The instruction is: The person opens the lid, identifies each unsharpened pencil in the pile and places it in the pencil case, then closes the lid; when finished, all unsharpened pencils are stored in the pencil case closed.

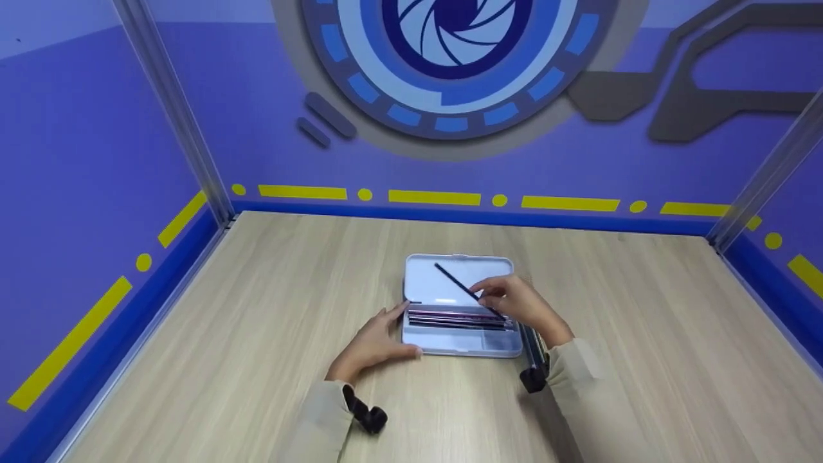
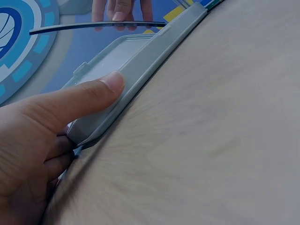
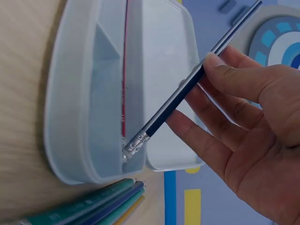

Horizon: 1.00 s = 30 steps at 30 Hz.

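A pale plastic pencil case (image 1: 443, 344) stands with its lid (image 1: 424, 273) raised at the back. Several pencils (image 1: 450, 319) lie in its long compartment; a red pencil (image 3: 123, 101) shows there in the right wrist view. My right hand (image 1: 519, 302) pinches a dark pencil (image 3: 173, 99) between thumb and fingers, slanted over the case. Its silver-ringed eraser end points down inside the right end, and whether it touches is unclear. My left hand (image 1: 376, 341) holds the case's left end, thumb (image 2: 101, 91) on the front wall and fingers partly hidden round the end.
Several green, blue and yellow pencils (image 3: 101, 204) lie on the table beside the case's right end, partly under my right forearm in the head view. Black camera mounts (image 1: 370, 418) sit at both wrists. Blue-purple panels (image 1: 411, 173) wall the wooden table (image 1: 289, 270).
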Motion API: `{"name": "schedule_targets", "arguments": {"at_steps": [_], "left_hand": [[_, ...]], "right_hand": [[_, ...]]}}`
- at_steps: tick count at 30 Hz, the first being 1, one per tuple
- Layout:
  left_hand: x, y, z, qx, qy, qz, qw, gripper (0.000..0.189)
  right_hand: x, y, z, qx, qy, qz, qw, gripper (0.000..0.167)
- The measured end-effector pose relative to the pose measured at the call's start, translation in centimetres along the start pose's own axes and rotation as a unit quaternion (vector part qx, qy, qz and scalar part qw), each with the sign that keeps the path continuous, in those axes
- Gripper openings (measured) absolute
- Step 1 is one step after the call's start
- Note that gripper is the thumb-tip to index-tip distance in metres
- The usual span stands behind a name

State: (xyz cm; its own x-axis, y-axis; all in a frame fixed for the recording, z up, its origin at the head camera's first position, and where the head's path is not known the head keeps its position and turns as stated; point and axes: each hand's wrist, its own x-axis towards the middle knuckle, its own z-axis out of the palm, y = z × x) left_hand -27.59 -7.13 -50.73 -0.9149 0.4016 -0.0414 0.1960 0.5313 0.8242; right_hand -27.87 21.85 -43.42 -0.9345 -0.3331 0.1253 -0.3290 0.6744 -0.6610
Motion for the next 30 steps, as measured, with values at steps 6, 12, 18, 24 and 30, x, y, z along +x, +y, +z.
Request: {"name": "schedule_targets", "arguments": {"at_steps": [6, 12, 18, 24, 30], "left_hand": [[0.0, 0.0, 0.0, 0.006, 0.003, 0.003, 1.0000, 0.103], [0.0, 0.0, 0.0, 0.003, 0.001, 0.016, 0.9999, 0.103], [0.1, -0.1, -0.1, 0.012, 0.001, 0.012, 0.9999, 0.104], [0.0, 0.1, -0.2, 0.008, 0.001, 0.011, 0.9999, 0.106], [0.0, 0.1, 0.0, 0.005, -0.002, 0.006, 1.0000, 0.105]], "right_hand": [[0.1, -0.3, 1.1, -0.025, -0.026, 0.028, 0.9990, 0.026], [0.4, -0.5, 2.0, -0.066, -0.031, 0.005, 0.9973, 0.026], [0.7, -1.1, 2.6, -0.089, -0.043, 0.008, 0.9951, 0.025], [0.9, -1.6, 3.1, -0.121, -0.051, 0.032, 0.9909, 0.025], [0.9, -1.8, 3.6, -0.134, -0.048, 0.064, 0.9878, 0.024]]}}
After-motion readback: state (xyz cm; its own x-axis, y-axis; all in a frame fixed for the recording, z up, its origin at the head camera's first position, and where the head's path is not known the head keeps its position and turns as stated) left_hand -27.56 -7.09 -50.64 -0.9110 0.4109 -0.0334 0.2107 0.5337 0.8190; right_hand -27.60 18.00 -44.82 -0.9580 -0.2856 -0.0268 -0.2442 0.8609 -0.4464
